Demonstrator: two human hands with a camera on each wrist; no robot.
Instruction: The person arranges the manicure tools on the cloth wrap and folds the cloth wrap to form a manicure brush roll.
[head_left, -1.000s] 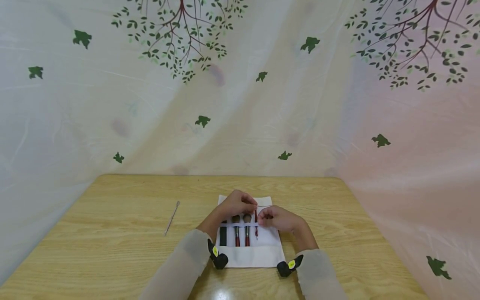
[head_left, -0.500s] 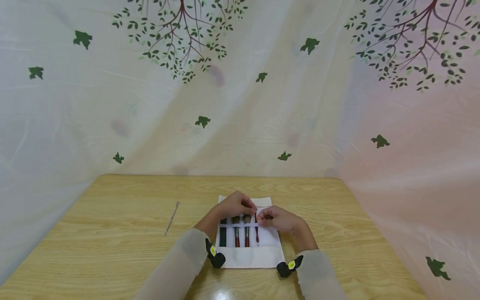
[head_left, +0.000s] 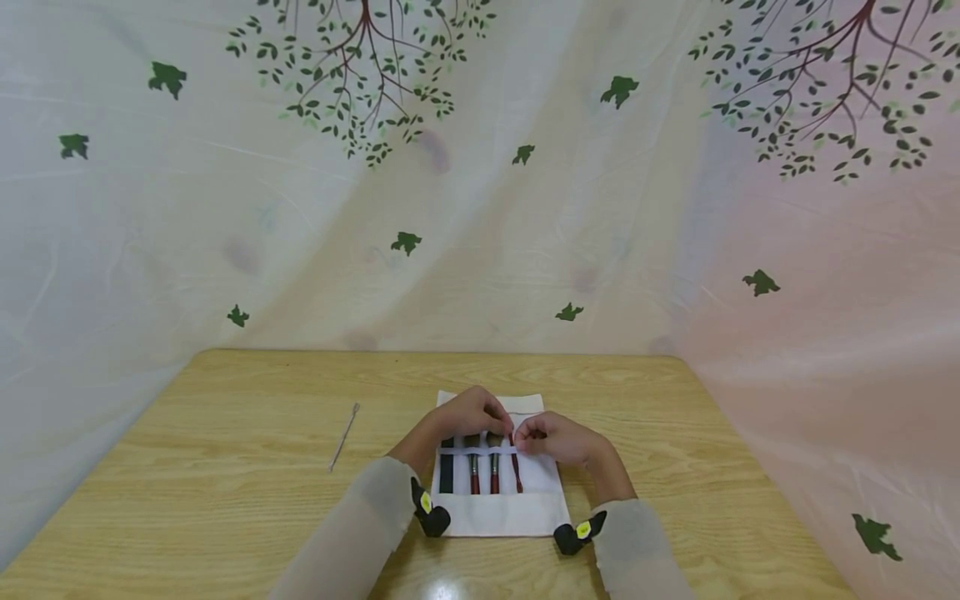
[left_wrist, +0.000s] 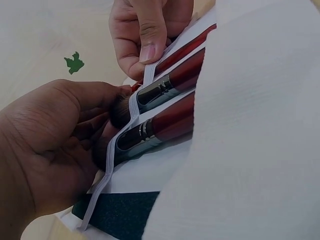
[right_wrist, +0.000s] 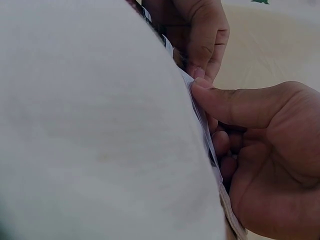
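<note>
Two hands at the elastic strap (left_wrist: 109,155). Left hand (head_left: 474,410) pinches the slim red tool (head_left: 517,473) just beyond the strap; right hand (head_left: 558,437) pinches the strap itself, beside the tool. Tool lies under the strap, slightly slanted, near end close to the pocket (head_left: 501,514) on the strap's near side. Judged best: lift the strap a little, feed the tool straight, spare the brushes (left_wrist: 172,117) under it. Unclear: whether the tip has entered the pocket. White cloth (right_wrist: 100,125) blocks much of both wrist views.

Dim wrist views (table (head_left: 225,475) glare).
</note>
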